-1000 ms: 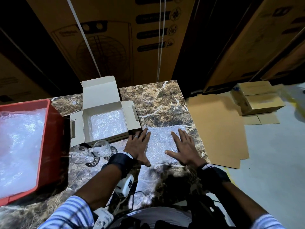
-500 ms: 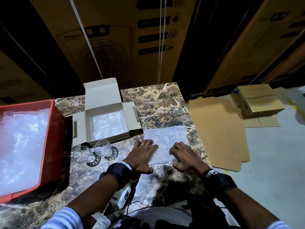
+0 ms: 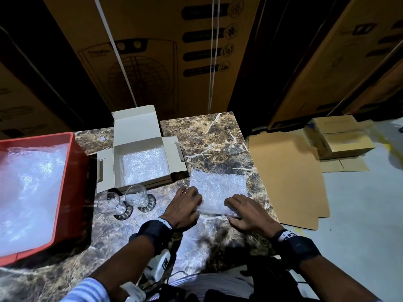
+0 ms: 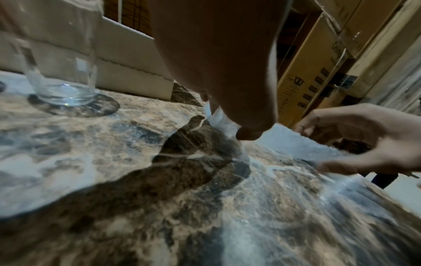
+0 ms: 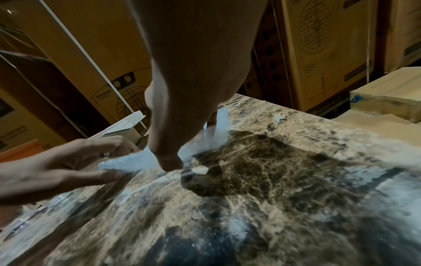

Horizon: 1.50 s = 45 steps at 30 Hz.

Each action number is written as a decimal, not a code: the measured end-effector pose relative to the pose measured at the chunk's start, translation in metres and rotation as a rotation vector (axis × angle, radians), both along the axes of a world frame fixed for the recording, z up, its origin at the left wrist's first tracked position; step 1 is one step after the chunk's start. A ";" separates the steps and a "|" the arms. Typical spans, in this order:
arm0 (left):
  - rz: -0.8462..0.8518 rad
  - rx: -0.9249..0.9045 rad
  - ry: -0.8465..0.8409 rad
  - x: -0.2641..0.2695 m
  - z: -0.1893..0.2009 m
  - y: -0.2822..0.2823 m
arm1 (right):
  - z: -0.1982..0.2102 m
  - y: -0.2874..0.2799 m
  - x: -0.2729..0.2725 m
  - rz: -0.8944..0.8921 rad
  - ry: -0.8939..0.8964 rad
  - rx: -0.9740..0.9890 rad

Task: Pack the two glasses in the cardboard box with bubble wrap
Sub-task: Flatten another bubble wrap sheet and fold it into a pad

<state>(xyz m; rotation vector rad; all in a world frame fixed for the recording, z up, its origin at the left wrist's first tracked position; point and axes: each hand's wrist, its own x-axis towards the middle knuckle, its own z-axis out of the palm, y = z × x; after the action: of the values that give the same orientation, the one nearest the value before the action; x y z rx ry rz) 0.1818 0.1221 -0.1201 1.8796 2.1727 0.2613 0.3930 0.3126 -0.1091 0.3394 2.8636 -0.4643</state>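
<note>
- A person stands at a brown marble-patterned table [image 3: 213, 136], both forearms reaching forward over it.
- A clear rectangular sheet of bubble wrap [image 3: 218, 186] lies on the table in front of the person, to the right of the box.
- The left hand [image 3: 183, 207] has its fingers curled over the near left edge of the sheet, with the thumb at that edge, pinching it; a ring shows on one finger.
- The right hand [image 3: 246, 211] grips the near right edge the same way, fingers bent on top and thumb low beside the edge.
- In the left wrist view, the near edge of the sheet rises slightly off the marble between the two hands.
- An open white cardboard box [image 3: 139, 162] sits toward the back of the table, lid flap upright, its floor lined with bubble wrap.
- Two clear drinking glasses [image 3: 122, 199] stand upright side by side just in front of the box, left of the left hand and apart from it.
- A red plastic crate [image 3: 72, 192] filled with more bubble wrap fills the table's left side.
- Flat brown cardboard sheets [image 3: 287, 175] lie on the floor to the right.
</note>
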 end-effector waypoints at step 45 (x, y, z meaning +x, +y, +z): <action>0.547 0.086 -0.897 -0.008 0.002 -0.018 | 0.000 0.002 0.017 -0.888 0.403 -0.901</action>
<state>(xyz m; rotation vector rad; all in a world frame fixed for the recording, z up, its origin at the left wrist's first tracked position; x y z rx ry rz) 0.1738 0.1036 -0.1184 0.8437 1.9297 1.0682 0.4102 0.3142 -0.1090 1.4123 2.2850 -2.0297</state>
